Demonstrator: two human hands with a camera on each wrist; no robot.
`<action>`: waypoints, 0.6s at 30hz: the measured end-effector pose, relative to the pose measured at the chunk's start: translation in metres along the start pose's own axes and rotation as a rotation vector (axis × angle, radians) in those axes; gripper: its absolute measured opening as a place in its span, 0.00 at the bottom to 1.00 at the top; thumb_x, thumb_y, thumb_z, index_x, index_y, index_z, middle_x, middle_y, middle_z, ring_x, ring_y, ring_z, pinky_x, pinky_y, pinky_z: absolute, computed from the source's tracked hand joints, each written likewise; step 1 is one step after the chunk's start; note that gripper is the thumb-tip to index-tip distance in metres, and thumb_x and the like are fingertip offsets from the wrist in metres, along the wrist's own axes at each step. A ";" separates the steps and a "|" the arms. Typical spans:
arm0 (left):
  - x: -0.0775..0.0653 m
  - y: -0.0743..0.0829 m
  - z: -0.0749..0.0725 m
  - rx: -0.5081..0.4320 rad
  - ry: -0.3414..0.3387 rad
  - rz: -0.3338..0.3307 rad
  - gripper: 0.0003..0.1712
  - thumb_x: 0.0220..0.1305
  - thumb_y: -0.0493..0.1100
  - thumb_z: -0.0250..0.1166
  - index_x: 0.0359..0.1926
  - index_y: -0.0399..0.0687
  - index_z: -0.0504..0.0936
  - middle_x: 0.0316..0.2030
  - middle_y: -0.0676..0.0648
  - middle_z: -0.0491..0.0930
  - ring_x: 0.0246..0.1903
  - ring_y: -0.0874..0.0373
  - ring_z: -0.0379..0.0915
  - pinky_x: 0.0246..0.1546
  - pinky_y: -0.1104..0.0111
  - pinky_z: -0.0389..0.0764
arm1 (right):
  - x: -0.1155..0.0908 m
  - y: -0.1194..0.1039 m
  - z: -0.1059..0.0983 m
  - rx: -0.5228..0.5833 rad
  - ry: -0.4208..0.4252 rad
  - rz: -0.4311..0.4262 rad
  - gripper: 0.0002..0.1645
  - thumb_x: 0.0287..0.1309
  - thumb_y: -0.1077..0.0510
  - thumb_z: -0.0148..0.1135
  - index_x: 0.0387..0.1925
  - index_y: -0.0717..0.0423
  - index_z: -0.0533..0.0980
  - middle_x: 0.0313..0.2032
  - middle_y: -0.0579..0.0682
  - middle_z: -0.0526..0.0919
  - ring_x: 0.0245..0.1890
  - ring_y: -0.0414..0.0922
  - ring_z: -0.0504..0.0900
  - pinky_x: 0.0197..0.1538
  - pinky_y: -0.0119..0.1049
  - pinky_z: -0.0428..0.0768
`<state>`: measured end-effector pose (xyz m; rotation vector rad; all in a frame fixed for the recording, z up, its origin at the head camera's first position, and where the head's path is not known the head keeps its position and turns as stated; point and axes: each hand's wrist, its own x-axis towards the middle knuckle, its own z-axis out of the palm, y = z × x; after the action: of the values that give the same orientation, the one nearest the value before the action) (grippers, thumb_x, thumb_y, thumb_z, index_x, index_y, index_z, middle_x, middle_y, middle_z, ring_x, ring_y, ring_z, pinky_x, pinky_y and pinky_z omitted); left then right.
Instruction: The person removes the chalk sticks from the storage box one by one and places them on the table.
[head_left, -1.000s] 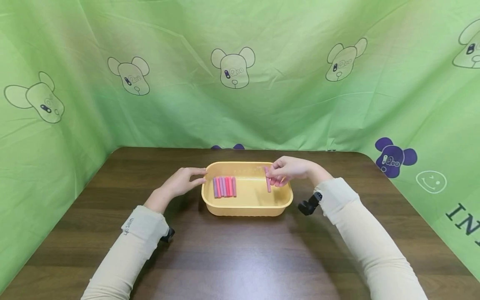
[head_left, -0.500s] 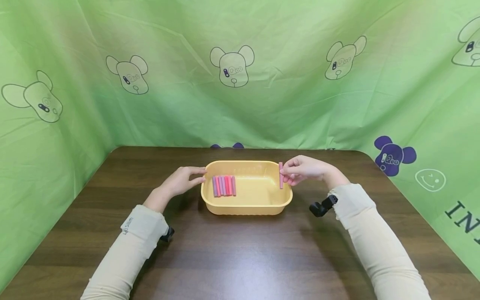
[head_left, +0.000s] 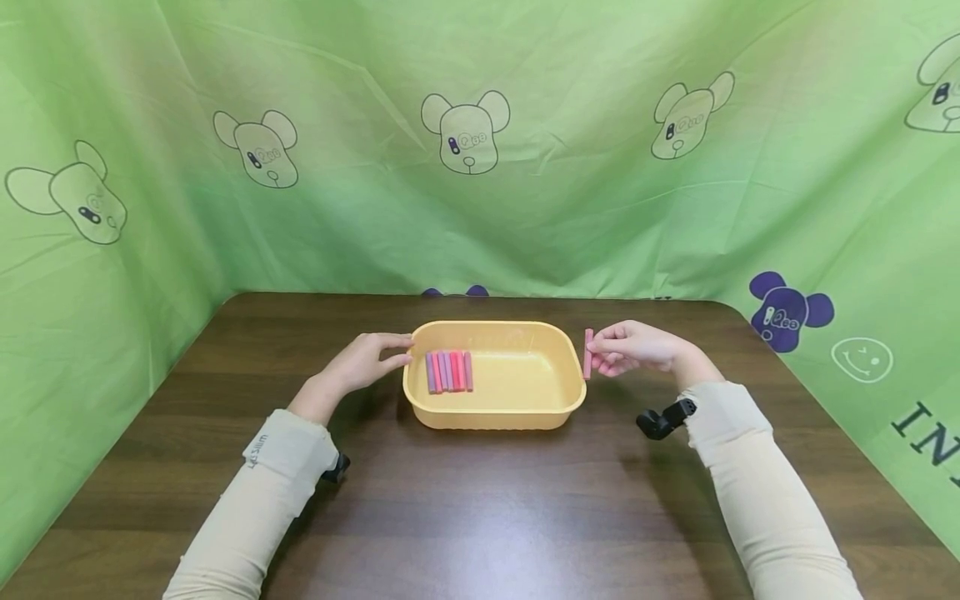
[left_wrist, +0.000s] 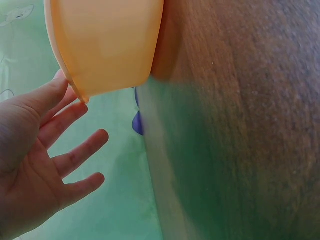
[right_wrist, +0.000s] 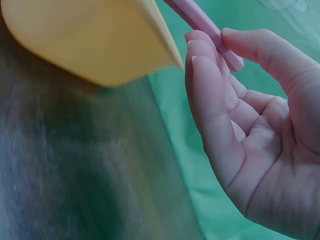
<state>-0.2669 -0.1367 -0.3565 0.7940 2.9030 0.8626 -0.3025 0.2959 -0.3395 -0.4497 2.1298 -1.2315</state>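
Observation:
A yellow oval plastic tub (head_left: 495,421) stands on the wooden table. Toward its left end, several pink and purple sticks (head_left: 448,372) lie side by side in a row on the tub's floor. My left hand (head_left: 358,362) touches the tub's left rim with its fingertips, the fingers spread and fairly straight in the left wrist view. Just outside the right rim, my right hand (head_left: 637,347) pinches one faceted pink stick (right_wrist: 202,20) between thumb and fingertips. The stick is held roughly upright in the head view, above the table, and its far end leaves the right wrist view.
The dark wooden table (head_left: 480,508) reaches back to a green printed cloth (head_left: 480,225), which hangs behind and on both sides. A black wrist camera (head_left: 666,419) is strapped at each cuff.
My right hand has lifted the pink stick from inside the tub and carried it right, over the rim to outside. The left hand and the tub stay in place.

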 end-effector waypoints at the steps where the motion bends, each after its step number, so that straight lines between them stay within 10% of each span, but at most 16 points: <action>1: 0.000 0.000 0.000 0.000 0.001 0.002 0.23 0.64 0.44 0.60 0.58 0.38 0.75 0.58 0.40 0.75 0.61 0.44 0.68 0.64 0.53 0.68 | -0.001 0.003 -0.002 0.005 0.002 0.005 0.13 0.67 0.54 0.49 0.33 0.56 0.77 0.28 0.45 0.84 0.30 0.35 0.81 0.42 0.35 0.84; 18: 0.000 0.001 0.000 -0.007 0.006 0.003 0.23 0.64 0.43 0.60 0.58 0.37 0.75 0.58 0.39 0.75 0.61 0.44 0.68 0.64 0.53 0.68 | 0.001 0.043 -0.008 0.085 0.003 0.123 0.11 0.66 0.57 0.49 0.32 0.52 0.77 0.23 0.39 0.82 0.27 0.33 0.80 0.38 0.28 0.83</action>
<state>-0.2663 -0.1363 -0.3567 0.7971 2.9034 0.8760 -0.3074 0.3221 -0.3742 -0.2755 2.0664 -1.2475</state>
